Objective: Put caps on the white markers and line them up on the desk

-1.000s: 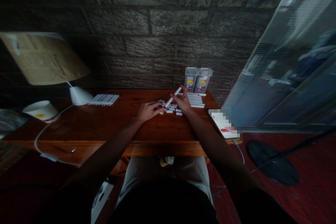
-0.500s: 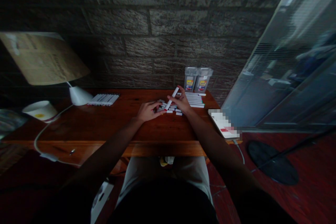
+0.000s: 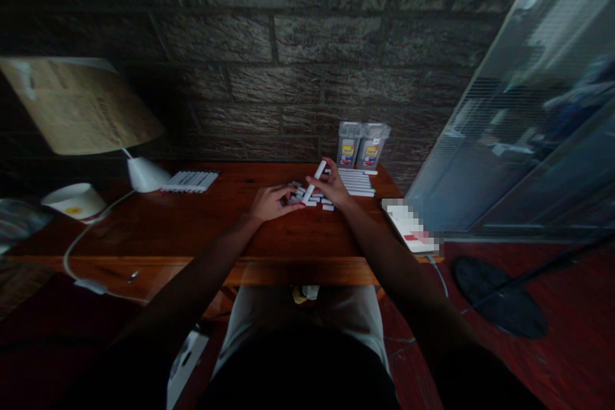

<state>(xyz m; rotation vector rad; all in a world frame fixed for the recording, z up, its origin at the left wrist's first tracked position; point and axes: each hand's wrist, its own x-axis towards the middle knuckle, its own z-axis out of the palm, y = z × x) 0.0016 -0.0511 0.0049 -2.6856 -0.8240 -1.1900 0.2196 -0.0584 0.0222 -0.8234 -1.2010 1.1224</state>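
Observation:
My right hand [image 3: 332,184] is closed on a white marker [image 3: 314,183], which slants with its red end down to the left. Beside that lower end is my left hand [image 3: 273,202], its thumb stretched out to the marker's red end and its fingers curled. A small red bit shows at the left palm; what the fingers hold is too dark to make out. Several short white marker caps [image 3: 327,207] lie loose on the table under and between the hands. Just right of my right hand, a row of white markers [image 3: 358,183] lies side by side.
Two clear plastic cases [image 3: 369,146] stand against the brick wall. At the left are a second row of markers [image 3: 191,181], a lamp [image 3: 144,175] and a white cup [image 3: 74,200]. A white box-like object [image 3: 408,224], partly blurred, sits at the wooden table's [image 3: 211,230] right edge.
The marker in my right hand has shifted very slightly to the left. Both hands stay in nearly the same places, and the caps and marker rows look unchanged.

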